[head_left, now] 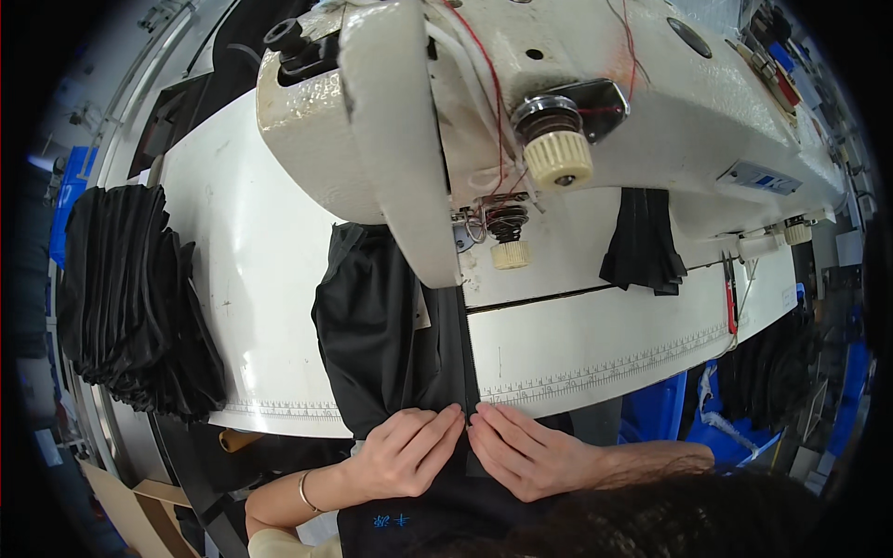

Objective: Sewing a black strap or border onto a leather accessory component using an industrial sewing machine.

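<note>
A piece of black fabric (372, 325) lies bunched on the white table, its far end passing beneath the sewing machine head (395, 121). Along its right edge runs a narrow black strip (469, 349) with a fine toothed line, like a zipper tape. Both hands meet at the near end of this strip, at the table's front edge. My left hand (409, 454) pinches the fabric edge with its fingertips. Close beside it, my right hand (532, 454) is closed in a pinch on the strip. The fingertips partly hide what they grip, and the machine's needle is out of sight.
A thick stack of folded black pieces (130, 302) sits at the left. Small black strips (646, 244) lie under the machine arm, with red-handled snips (730, 293) further right. A printed ruler (614, 365) follows the table's front edge. Blue bins (651, 409) stand below right.
</note>
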`<state>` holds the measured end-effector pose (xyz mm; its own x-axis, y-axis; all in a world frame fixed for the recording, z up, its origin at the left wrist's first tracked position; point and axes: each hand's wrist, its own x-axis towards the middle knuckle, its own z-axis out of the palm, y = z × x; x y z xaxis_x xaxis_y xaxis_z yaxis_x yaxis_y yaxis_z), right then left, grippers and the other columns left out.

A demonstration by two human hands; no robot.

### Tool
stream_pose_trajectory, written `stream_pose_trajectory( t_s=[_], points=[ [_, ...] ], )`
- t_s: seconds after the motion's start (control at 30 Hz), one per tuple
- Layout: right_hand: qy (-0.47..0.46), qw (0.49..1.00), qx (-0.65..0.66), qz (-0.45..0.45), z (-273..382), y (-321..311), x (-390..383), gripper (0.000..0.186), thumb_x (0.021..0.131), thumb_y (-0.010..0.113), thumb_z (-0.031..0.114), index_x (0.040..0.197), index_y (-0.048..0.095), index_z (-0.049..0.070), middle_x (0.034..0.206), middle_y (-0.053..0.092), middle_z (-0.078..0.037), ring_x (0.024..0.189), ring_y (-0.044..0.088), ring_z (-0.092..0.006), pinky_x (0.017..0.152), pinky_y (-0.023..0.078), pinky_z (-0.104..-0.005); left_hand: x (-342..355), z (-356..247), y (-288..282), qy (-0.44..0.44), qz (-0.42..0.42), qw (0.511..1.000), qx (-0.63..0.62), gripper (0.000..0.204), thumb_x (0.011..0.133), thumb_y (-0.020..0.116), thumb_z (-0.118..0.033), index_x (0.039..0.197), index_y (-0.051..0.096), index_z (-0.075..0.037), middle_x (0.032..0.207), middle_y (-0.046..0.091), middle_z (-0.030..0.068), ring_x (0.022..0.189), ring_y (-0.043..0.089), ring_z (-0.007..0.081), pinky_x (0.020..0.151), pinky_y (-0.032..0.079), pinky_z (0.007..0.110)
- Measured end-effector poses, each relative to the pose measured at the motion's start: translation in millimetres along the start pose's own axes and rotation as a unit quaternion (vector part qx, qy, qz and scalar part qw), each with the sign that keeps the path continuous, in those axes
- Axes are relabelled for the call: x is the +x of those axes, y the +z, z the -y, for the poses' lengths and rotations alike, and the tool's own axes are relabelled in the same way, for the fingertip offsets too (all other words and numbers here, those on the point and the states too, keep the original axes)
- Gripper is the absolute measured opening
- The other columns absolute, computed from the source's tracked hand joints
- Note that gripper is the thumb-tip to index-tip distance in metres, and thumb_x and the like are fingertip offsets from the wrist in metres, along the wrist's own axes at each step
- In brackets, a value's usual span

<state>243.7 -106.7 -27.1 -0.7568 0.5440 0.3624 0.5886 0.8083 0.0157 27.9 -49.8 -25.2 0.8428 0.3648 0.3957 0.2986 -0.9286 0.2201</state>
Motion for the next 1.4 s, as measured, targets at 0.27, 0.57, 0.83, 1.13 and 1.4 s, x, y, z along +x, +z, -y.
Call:
stream_pose_trajectory(
  t_s=[0.27, 0.57, 0.83, 1.13, 1.4],
  points=[
    [-0.015, 1.000, -0.011, 0.002, -2, -1, 3, 0.033, 0.077, 0.051, 0.018, 0.095, 0.063, -0.006, 0.100, 0.060, -0.017, 0.098, 0.059, -0.0312, 0.090, 0.047, -0.0395, 14, 17, -29, -0.053, -0.060, 0.995, -0.057, 0.029, 0.062, 0.062, -0.002, 0.091, 0.065, 0.005, 0.098, 0.064, 0.0144, 0.070, 0.056, 0.0191, 0.061, 0.049, 0.025],
    [-0.017, 1.000, -0.016, 0.001, -2, -4, 8, 0.033, 0.075, 0.051, 0.021, 0.090, 0.063, -0.007, 0.095, 0.062, -0.018, 0.096, 0.060, -0.0321, 0.089, 0.047, -0.0395, 18, 6, -20, 0.050, 0.050, 0.996, 0.059, 0.025, 0.068, 0.059, -0.004, 0.090, 0.064, 0.007, 0.102, 0.063, 0.0186, 0.071, 0.054, 0.0159, 0.060, 0.047, 0.022],
    [-0.033, 0.999, -0.007, 0.007, -3, -3, 8, 0.038, 0.074, 0.047, 0.024, 0.088, 0.063, -0.007, 0.096, 0.062, -0.019, 0.096, 0.060, -0.0329, 0.091, 0.046, -0.0407, 14, 4, -13, 0.036, 0.075, 0.995, 0.059, 0.031, 0.068, 0.058, -0.005, 0.095, 0.063, 0.009, 0.105, 0.061, 0.0188, 0.073, 0.055, 0.0163, 0.063, 0.048, 0.022],
    [-0.038, 0.999, 0.002, 0.011, -2, -2, 7, 0.042, 0.074, 0.046, 0.028, 0.088, 0.063, -0.008, 0.096, 0.061, -0.021, 0.097, 0.059, -0.0347, 0.092, 0.046, -0.0423, 14, 3, -10, 0.027, 0.064, 0.996, 0.056, 0.031, 0.067, 0.057, -0.006, 0.094, 0.063, 0.008, 0.105, 0.061, 0.0188, 0.073, 0.055, 0.0167, 0.064, 0.048, 0.023],
    [-0.026, 0.999, 0.011, 0.037, 0, 0, 9, 0.041, 0.081, 0.043, 0.027, 0.097, 0.059, -0.008, 0.102, 0.057, -0.021, 0.101, 0.058, -0.0362, 0.093, 0.045, -0.0435, 15, 6, -6, 0.000, 0.059, 0.998, 0.018, 0.032, 0.067, 0.057, -0.006, 0.095, 0.063, 0.009, 0.109, 0.059, 0.0209, 0.071, 0.053, 0.0171, 0.062, 0.048, 0.023]
  ],
)
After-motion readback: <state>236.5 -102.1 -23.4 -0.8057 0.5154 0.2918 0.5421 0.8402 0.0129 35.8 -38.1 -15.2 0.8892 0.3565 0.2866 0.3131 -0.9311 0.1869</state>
